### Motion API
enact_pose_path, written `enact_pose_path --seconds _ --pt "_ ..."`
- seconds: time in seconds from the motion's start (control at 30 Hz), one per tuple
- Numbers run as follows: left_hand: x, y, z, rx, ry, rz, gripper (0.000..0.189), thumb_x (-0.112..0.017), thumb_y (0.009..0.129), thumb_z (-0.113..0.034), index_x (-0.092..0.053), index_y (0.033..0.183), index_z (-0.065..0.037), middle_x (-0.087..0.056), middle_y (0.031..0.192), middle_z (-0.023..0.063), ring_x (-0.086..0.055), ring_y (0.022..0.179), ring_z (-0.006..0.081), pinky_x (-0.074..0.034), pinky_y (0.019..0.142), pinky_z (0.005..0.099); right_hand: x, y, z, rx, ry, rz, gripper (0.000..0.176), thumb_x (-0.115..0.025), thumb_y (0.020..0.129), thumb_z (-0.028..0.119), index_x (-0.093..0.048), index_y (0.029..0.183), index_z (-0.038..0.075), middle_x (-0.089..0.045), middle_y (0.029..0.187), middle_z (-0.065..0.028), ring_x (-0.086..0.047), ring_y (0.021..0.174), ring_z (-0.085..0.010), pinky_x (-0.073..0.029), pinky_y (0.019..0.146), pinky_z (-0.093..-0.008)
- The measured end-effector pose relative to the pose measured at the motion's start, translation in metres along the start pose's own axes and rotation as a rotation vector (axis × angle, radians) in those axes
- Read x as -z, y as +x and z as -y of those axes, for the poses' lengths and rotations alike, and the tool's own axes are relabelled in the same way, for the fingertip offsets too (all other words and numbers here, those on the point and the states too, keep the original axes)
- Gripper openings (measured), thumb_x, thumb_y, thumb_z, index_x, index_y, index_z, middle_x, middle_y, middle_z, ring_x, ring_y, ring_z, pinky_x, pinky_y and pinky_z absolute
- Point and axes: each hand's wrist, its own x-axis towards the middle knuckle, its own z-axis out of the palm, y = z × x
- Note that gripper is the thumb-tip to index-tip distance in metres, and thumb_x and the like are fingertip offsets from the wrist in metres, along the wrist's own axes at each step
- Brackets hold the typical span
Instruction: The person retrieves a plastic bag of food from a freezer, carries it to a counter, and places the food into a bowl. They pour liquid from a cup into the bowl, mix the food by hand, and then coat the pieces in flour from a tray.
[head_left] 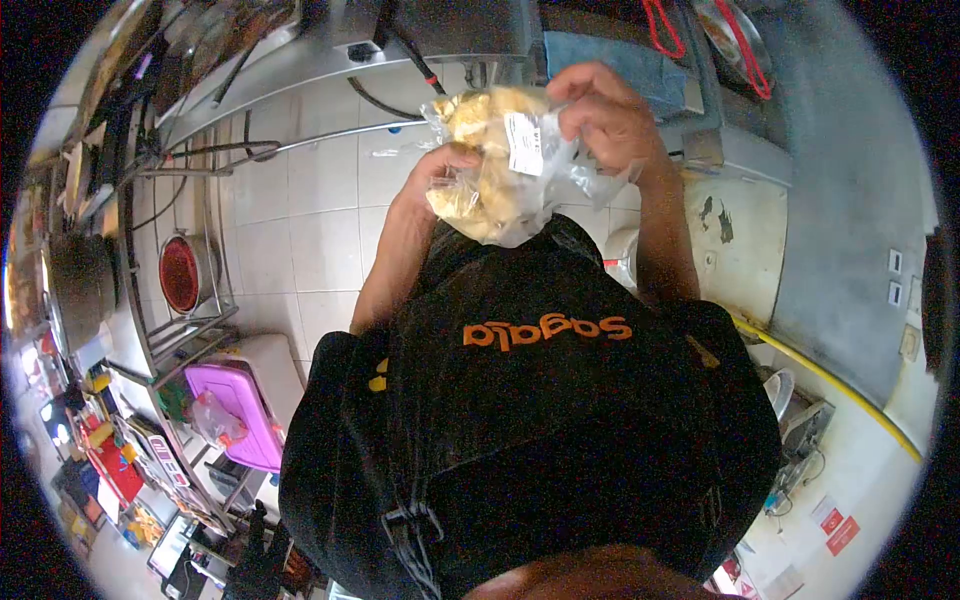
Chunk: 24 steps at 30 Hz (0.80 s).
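In front of my chest I hold up a clear plastic bag [485,195] of pale yellow, chunky pieces whose kind I cannot make out. A white printed label [523,143] is stuck on the bag. My left hand [425,185] grips the bag's left side, with the thumb over the plastic and the other fingers mostly hidden. On the right, the bent fingers of my right hand [612,118] pinch the loose, crumpled end of the bag. A dark apron with orange lettering [547,331] covers my body below the bag.
A steel counter [300,62] runs ahead, with a blue cloth [615,72] at its right. To the left stand a metal rack [190,335], a round pot with something red [181,274] and a box with a purple lid [238,405]. A yellow hose [830,385] runs along the right.
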Motion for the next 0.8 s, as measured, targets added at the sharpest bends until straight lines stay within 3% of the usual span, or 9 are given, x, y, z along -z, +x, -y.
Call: enact_pose_path --seconds 0.13,0.23,0.33,0.43,0.5,0.7,0.8 --pt "-0.018 0.000 -0.007 -0.089 -0.079 0.048 0.055 -0.051 0.069 -0.013 -0.040 0.119 0.006 -0.054 0.108 0.0200 -0.057 0.094 0.0317 -0.046 0.085 0.0442 -0.012 0.000 -0.028 0.138 -0.035 -0.210 0.013 -0.060 0.068 -0.004 -0.055 0.074 0.007 -0.054 0.090 -0.0082 -0.054 0.081 -0.0206 -0.045 0.074 -0.0297" --pt "-0.018 0.009 -0.005 -0.218 -0.188 0.087 0.048 -0.051 0.077 -0.016 -0.040 0.120 0.003 -0.054 0.110 0.0184 -0.057 0.095 0.0311 -0.046 0.084 0.0468 -0.024 -0.008 -0.062 0.020 -0.004 -0.494 0.012 -0.058 0.073 -0.002 -0.053 0.080 0.007 -0.055 0.096 -0.0071 -0.053 0.087 -0.0163 -0.043 0.074 -0.0257" --pt "-0.014 0.004 -0.011 -0.354 -0.229 -0.068 0.044 -0.050 0.083 -0.021 -0.041 0.120 0.000 -0.054 0.111 0.0172 -0.056 0.096 0.0296 -0.047 0.083 0.0460 0.001 -0.016 -0.027 -0.534 0.200 -0.722 0.013 -0.057 0.079 0.002 -0.053 0.091 0.005 -0.055 0.100 -0.0071 -0.053 0.084 -0.0124 -0.044 0.072 -0.0244" --pt "-0.016 -0.007 -0.016 -0.476 -0.137 -0.129 0.043 -0.046 0.086 -0.028 -0.041 0.120 -0.002 -0.052 0.113 0.0152 -0.054 0.100 0.0297 -0.045 0.085 0.0450 0.017 -0.034 0.005 -0.481 0.359 -0.601 0.016 -0.060 0.079 0.009 -0.056 0.094 0.007 -0.059 0.088 -0.0020 -0.053 0.076 -0.0092 -0.045 0.065 -0.0245" --pt "-0.017 -0.006 -0.011 -0.525 -0.087 -0.195 0.044 -0.044 0.088 -0.031 -0.040 0.121 -0.002 -0.052 0.114 0.0147 -0.053 0.101 0.0299 -0.044 0.086 0.0443 0.010 -0.024 0.045 -0.651 0.438 -0.306 0.023 -0.059 0.080 0.007 -0.054 0.101 0.003 -0.059 0.095 -0.0056 -0.052 0.069 -0.0078 -0.043 0.063 -0.0212" --pt "-0.031 -0.007 0.006 -0.596 0.251 -0.391 0.057 -0.047 0.086 -0.038 -0.032 0.127 -0.001 -0.047 0.120 0.0154 -0.050 0.106 0.0295 -0.040 0.092 0.0427 -0.028 -0.008 0.043 -0.702 0.177 0.107 0.022 -0.060 0.082 0.015 -0.057 0.098 0.000 -0.061 0.081 -0.0034 -0.053 0.069 -0.0050 -0.043 0.061 -0.0212" --pt "-0.017 -0.013 0.001 -0.583 0.222 -0.176 0.060 -0.048 0.085 -0.040 -0.031 0.128 -0.001 -0.045 0.122 0.0154 -0.048 0.109 0.0297 -0.038 0.093 0.0421 -0.029 -0.024 0.027 -0.668 0.241 0.063 0.018 -0.060 0.081 0.014 -0.059 0.092 0.000 -0.062 0.077 -0.0035 -0.054 0.071 -0.0061 -0.043 0.066 -0.0223"
